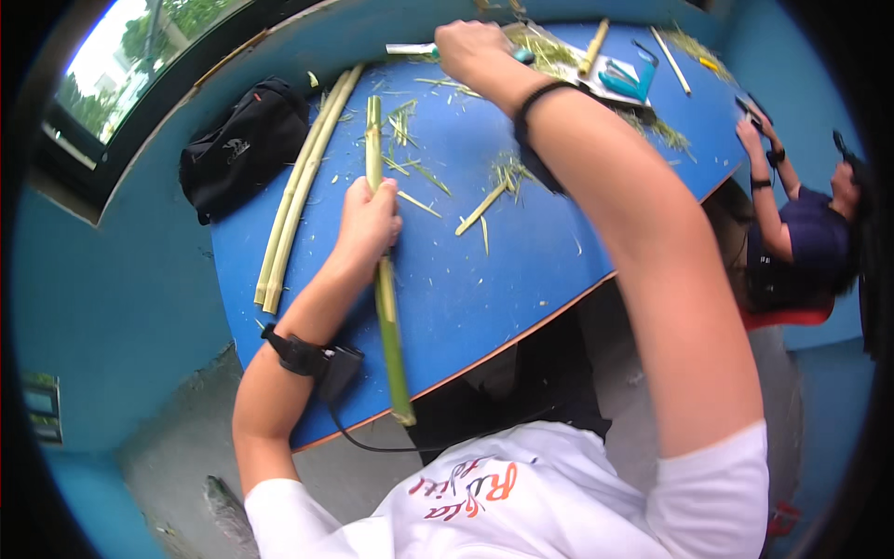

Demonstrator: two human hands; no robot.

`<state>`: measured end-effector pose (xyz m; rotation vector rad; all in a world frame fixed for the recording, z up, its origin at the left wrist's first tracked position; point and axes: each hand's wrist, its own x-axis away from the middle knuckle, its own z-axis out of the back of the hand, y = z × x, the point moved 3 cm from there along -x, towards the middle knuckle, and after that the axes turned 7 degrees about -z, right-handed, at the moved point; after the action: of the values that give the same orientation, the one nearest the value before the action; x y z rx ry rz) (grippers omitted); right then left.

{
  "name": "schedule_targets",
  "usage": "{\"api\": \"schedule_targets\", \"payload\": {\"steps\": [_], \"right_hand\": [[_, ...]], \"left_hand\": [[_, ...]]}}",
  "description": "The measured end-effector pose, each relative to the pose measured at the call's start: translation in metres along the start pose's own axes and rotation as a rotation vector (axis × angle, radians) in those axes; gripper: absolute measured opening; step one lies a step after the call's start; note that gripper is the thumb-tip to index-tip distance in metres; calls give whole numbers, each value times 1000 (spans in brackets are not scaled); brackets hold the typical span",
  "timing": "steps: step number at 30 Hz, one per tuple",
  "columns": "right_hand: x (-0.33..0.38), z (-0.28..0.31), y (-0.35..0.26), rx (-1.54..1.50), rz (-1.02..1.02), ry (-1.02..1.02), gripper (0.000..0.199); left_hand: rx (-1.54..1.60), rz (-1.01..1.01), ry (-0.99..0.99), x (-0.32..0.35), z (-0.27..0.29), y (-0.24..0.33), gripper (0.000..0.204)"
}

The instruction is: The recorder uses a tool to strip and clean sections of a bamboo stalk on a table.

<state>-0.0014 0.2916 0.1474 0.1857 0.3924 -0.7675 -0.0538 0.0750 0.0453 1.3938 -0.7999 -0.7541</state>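
Shaving seems the step: a stalk (392,345) is gripped in the closed left hand (369,220), a knife (410,49) in the closed right hand (472,50), at twelve o'clock. A steady hold is needed next.

Green-and-straw cylindrical woody stalk (392,335), slightly glossy green end, two long pale-yellow woody poles (300,194), smooth, flat blue tabletop (503,289), smooth, low sheen, straw-green fibrous shavings (511,172), rough, black cloth bag (247,158), matt, white cloth shirt (559,484), matt.

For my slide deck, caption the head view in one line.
Left hand gripping a pale-and-green stalk, right hand holding a teal-handled blade, over a blue table strewn with plant shavings.
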Motion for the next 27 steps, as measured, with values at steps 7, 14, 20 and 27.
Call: {"api": "schedule_targets", "payload": {"steps": [7,14,20,27], "right_hand": [[33,0,19,-112,9,-136,25],[74,25,-3,-545,64,-295,41],[90,22,6,-672,62,-385,33],[107,11,2,-878,104,-289,32]], "left_hand": [[-93,16,-21,14,-9,8,19],[95,0,-42,24,-16,12,25],[60,-9,-52,38,-27,20,22],[34,-65,-90,45,-36,23,23]]}}
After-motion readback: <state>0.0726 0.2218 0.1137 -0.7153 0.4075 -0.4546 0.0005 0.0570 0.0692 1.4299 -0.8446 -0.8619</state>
